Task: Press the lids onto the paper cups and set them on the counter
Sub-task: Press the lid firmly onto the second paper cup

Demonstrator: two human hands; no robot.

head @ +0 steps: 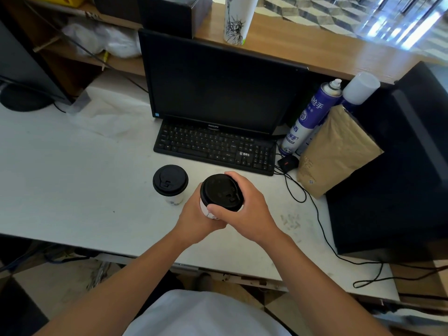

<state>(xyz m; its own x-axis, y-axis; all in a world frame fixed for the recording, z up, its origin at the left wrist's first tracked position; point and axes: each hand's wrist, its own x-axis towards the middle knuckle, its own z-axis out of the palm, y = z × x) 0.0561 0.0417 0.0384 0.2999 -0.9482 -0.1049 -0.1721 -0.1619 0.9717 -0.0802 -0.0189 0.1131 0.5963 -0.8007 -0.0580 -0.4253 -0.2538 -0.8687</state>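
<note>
White shirt [206, 314] was seen at the bottom edge, with both bare forearms reached out over the tabletop [72, 178].

Held cup [205, 210] was found near the tabletop's front middle, caught between both hands. Its base was hidden, so contact with the tabletop could not be told.
- Left hand [196, 219] was wrapped round the white cup wall from the left and clamped on it. Its fingertips were hidden.
- Right hand [252, 209] was clamped on the black lid [220, 191]: thumb laid on the near rim, fingers [234, 177] curled over the far rim.
- The lid was seen on the cup mouth. Whether it was fully snapped down could not be told.

Second cup [174, 200] was stood upright on the tabletop just left of the held one, apart from it and untouched, with a second lid [170, 179] seated on top.

Behind them, a black keyboard [215, 146] was laid in front of a dark monitor [218, 83].

To the right were noted:
- a black mouse [287, 163], with its cable [322, 229] run off the tabletop edge
- a brown paper bag [337, 151] leaned against a black box [400, 178]
- a blue spray can [308, 117] behind the bag

Farthest back, a tall white tumbler [236, 20] was stood on a wooden ledge [303, 42].
</note>
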